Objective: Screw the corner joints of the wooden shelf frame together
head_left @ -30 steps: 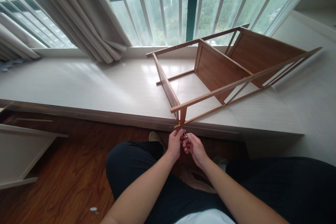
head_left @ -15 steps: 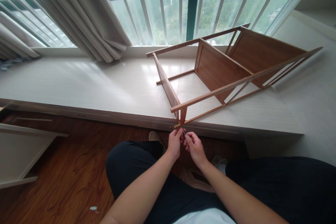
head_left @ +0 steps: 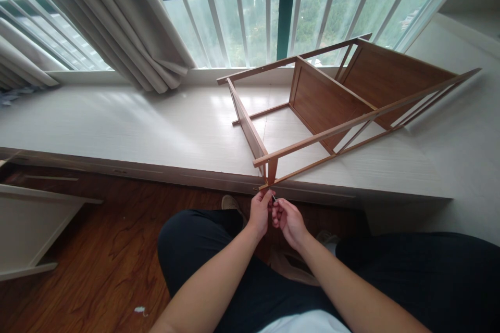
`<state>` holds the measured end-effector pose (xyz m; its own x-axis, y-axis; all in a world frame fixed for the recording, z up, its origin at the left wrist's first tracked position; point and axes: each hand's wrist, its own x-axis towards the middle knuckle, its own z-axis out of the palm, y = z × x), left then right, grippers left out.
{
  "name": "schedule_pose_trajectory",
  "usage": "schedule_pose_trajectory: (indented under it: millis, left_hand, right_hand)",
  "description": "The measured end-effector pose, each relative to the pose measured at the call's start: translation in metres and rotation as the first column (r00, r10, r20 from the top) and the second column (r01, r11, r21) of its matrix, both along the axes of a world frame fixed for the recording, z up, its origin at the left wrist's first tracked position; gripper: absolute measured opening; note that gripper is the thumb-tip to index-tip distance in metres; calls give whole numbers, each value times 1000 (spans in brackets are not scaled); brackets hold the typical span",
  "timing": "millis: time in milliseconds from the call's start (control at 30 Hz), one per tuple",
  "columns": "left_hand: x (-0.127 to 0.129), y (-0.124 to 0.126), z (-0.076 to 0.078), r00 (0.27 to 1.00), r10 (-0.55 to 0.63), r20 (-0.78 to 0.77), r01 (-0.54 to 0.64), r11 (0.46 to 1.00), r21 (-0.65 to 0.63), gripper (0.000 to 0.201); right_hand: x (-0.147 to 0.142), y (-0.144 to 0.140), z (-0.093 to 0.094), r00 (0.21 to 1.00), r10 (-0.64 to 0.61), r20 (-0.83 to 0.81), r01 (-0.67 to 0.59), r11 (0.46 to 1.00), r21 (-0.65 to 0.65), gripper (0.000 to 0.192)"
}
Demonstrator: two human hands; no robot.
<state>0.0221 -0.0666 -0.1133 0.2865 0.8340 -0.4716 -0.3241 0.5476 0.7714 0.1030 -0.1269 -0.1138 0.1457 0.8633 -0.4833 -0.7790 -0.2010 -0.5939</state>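
Note:
A wooden shelf rack (head_left: 332, 101) lies on its side on the white window ledge, its near corner jutting past the front edge. Just below that corner my left hand (head_left: 259, 214) is closed, thumb and fingers pinched together; whatever lies between them is too small to make out. Close beside it on the right, my right hand (head_left: 289, 222) pinches a thin metal rod (head_left: 274, 198), possibly a hex key, slanting up toward the left fingertips and the corner. The rod's lower end is hidden in the right fingers.
The white ledge (head_left: 128, 125) runs under a barred window, with a grey curtain (head_left: 128, 21) hanging onto it. At left a pale panel (head_left: 35, 223) stands over the wooden floor (head_left: 117, 250). A small white scrap (head_left: 139, 310) lies there. My knees flank my hands.
My right hand has turned slightly and shifted a little, its fingers more curled around the rod. My left hand and the rack stay in place.

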Motion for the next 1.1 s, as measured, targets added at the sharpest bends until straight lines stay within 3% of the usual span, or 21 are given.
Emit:
schedule_pose_trajectory:
  millis: [133, 233, 700, 1100]
  left_hand:
    - [0, 1, 4, 1000, 0, -25, -1, 1000, -19, 40]
    - [0, 1, 4, 1000, -3, -30, 2, 1000, -20, 40]
    - [0, -1, 3, 1000, -7, -24, 7, 1000, -26, 43]
    - [-1, 1, -2, 999, 25, -42, -23, 999, 41, 39]
  right_hand:
    - [3, 2, 0, 969, 89, -231, -105, 993, -60, 19]
    - [4, 2, -1, 963, 102, -250, -123, 990, -70, 18]
    - [1, -1, 1, 998, 51, 27, -51, 999, 14, 31]
    - [3, -2, -1, 951, -22, 309, 2, 998, 62, 34]
